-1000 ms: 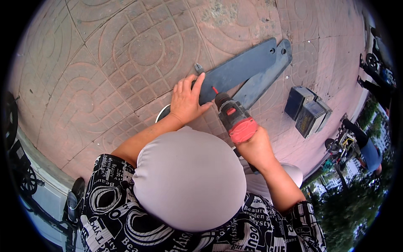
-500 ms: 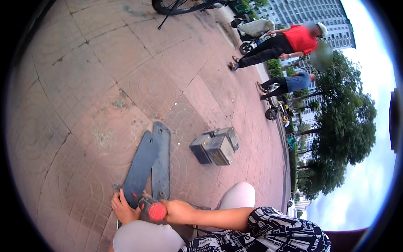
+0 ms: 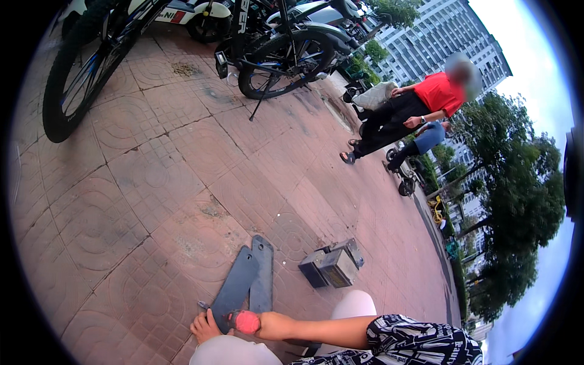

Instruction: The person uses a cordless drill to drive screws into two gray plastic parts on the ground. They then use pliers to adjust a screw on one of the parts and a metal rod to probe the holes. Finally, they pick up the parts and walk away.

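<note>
My right hand [image 3: 275, 326] is wrapped round a dark power drill [image 3: 247, 322], whose round red rear end faces me. The drill's front is held over the near end of a long dark grey plate [image 3: 236, 281] with rounded ends and a hole at its far end. At that near end my left hand [image 3: 205, 326] grips the plate's edge, its fingers bent against it. A second grey plate [image 3: 262, 267] lies partly under the first, on the paving. Just beyond my left fingers is a small greyish piece [image 3: 202, 305], too small to name. The drill's tip is hidden.
Metal boxes [image 3: 338, 269] sit on the paving to the right of the plates. A black bicycle [image 3: 286, 64] and another front wheel [image 3: 76, 79] stand at the far left. A person in a red shirt [image 3: 435, 96] and one in blue [image 3: 431, 137] are farther off.
The view has tipped up, so the plates, boxes and my hands sit lower and more bicycles show. The person in red has moved nearer. Both hands keep their holds.
</note>
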Action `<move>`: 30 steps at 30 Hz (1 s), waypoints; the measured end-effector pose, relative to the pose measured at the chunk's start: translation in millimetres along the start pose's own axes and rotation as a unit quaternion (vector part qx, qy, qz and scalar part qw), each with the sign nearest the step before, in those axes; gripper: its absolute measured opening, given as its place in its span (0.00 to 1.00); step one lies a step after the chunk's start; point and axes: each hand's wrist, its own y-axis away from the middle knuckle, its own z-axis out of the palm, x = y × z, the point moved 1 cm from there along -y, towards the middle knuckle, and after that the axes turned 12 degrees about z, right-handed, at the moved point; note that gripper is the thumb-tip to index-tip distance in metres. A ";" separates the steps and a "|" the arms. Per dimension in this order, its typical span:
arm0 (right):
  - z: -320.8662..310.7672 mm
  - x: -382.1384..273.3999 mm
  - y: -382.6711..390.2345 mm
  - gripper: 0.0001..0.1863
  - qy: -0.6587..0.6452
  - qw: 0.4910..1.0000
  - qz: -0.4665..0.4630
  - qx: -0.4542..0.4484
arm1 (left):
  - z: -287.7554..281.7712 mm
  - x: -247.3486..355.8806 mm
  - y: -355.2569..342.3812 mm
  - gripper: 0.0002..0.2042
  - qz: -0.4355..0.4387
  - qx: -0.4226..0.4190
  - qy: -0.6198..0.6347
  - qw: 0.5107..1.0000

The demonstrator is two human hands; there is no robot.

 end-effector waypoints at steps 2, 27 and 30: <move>-1.6 0.3 -5.6 0.19 0.000 1.000 -0.008 0.003 | -3.3 3.5 -3.2 0.51 0.010 0.012 -0.019 1.000; -8.9 -14.9 -20.8 0.20 0.084 0.995 0.018 -0.059 | -6.8 1.6 -4.3 0.52 0.018 -0.027 0.003 0.999; -7.3 -8.6 -15.4 0.21 0.044 0.998 0.017 -0.047 | -13.7 5.6 -7.4 0.54 0.012 -0.052 0.016 0.998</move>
